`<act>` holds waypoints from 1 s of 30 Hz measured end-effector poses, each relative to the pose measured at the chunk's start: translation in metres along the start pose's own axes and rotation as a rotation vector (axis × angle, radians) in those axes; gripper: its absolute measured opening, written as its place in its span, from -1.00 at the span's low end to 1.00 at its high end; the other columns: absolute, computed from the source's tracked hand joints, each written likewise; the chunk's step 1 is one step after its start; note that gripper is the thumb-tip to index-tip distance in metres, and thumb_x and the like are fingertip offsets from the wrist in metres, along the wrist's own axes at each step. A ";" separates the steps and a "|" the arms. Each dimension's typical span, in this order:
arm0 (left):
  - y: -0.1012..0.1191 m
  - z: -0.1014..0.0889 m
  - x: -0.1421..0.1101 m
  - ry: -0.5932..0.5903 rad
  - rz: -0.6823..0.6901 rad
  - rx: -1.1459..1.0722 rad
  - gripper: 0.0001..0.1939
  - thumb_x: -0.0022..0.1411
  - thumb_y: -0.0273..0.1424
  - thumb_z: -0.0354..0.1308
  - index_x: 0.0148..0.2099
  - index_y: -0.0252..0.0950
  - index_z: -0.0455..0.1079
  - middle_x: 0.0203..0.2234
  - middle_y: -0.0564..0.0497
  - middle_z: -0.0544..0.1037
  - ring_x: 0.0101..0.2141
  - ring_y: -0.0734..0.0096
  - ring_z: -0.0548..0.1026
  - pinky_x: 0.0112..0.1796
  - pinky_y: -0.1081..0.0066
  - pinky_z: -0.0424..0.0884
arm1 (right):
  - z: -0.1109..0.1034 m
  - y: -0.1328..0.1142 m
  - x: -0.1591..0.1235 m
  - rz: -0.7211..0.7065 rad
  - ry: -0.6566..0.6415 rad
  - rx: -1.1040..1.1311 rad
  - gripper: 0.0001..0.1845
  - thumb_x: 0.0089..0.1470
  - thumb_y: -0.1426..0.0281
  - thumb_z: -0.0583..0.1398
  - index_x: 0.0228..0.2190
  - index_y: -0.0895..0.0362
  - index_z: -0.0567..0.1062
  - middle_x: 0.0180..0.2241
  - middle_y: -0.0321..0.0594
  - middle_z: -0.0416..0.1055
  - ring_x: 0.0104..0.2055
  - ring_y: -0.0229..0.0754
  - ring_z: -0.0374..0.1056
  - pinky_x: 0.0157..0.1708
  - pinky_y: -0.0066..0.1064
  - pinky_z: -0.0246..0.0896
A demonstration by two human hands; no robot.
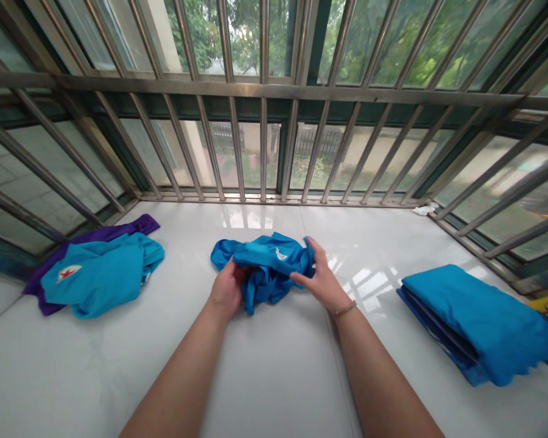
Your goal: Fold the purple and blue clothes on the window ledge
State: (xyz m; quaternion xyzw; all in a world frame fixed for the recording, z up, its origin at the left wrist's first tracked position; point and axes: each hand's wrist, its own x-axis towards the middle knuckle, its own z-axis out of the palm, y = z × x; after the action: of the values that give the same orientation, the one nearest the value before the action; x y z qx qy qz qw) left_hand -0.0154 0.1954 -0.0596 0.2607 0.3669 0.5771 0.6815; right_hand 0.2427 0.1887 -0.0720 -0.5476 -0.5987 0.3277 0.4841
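A crumpled blue garment point(267, 258) with a small white mark lies bunched on the white tiled ledge point(265, 377) in the middle of the view. My left hand point(226, 291) grips its near left side, fingers tucked into the cloth. My right hand point(317, 277) pinches its right edge between thumb and fingers; a thin bracelet sits on that wrist.
To the left lies a loose heap of a blue garment with a red and white emblem point(98, 274) over a purple one point(109, 234). A folded stack of blue cloth point(477, 319) rests at the right. Metal window bars point(262, 146) fence the ledge on three sides.
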 end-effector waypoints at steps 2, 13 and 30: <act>0.000 0.005 -0.012 -0.148 -0.107 0.044 -0.51 0.20 0.07 0.33 -0.05 -0.22 0.61 -0.22 -0.14 0.73 -0.10 -0.04 0.68 -0.06 0.07 0.61 | 0.009 -0.013 -0.007 -0.155 -0.275 -0.048 0.34 -0.26 0.03 0.61 0.46 -0.06 0.20 0.51 0.04 0.05 0.55 0.25 -0.04 0.46 0.14 0.03; -0.008 -0.002 -0.009 -0.324 0.266 0.718 0.21 -0.21 -0.26 0.69 0.46 -0.09 0.22 0.32 -0.18 0.46 0.29 -0.12 0.44 0.24 0.12 0.42 | 0.018 -0.015 -0.012 0.148 -0.260 0.435 -0.36 0.18 0.00 0.39 0.20 -0.02 0.57 0.22 -0.15 0.54 0.30 0.10 0.43 0.37 0.05 0.27; 0.035 -0.044 0.025 0.610 0.632 0.248 -0.68 0.08 -0.31 0.35 -0.13 -0.19 0.38 -0.44 0.23 0.46 -0.44 0.54 0.41 -0.34 0.55 0.41 | 0.004 -0.012 -0.002 0.334 -0.217 0.630 -0.39 0.06 0.03 0.49 0.05 0.01 0.56 0.06 -0.11 0.56 -0.14 -0.15 0.58 -0.19 -0.27 0.58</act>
State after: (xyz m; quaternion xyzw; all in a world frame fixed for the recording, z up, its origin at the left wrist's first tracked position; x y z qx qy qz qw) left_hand -0.0696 0.2233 -0.0630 0.2576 0.5197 0.7588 0.2963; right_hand 0.2345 0.1850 -0.0626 -0.4238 -0.4189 0.6265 0.5025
